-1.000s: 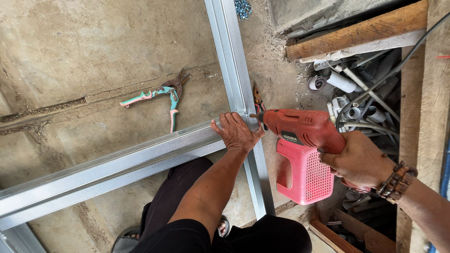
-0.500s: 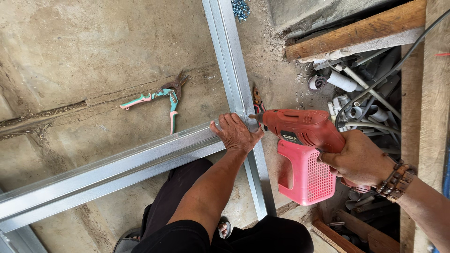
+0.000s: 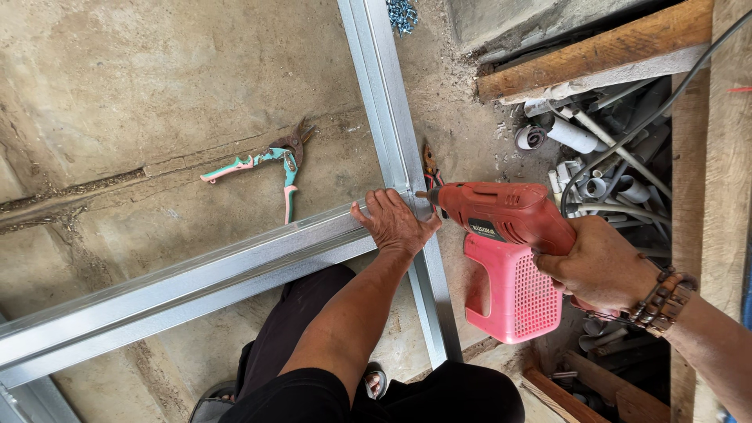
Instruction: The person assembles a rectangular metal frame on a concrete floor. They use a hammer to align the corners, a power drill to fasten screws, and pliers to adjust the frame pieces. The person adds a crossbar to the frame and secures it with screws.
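My left hand [image 3: 394, 222] presses flat on the joint where a horizontal metal channel [image 3: 180, 278] meets an upright metal channel [image 3: 385, 102]. My right hand [image 3: 601, 265] grips a red corded drill [image 3: 501, 213], held sideways with its tip against the upright channel right beside my left fingers. The drill's black cord [image 3: 650, 117] runs up to the right.
Teal-handled tin snips [image 3: 266, 164] lie open on the concrete floor left of the upright channel. A pink perforated basket [image 3: 509, 294] sits below the drill. A small pile of screws [image 3: 403, 13] lies at the top. White pipe offcuts [image 3: 580, 141] and wooden planks [image 3: 595, 55] fill the right.
Both hands and the drill stay at the joint. The view has shifted slightly, nothing else has visibly moved.
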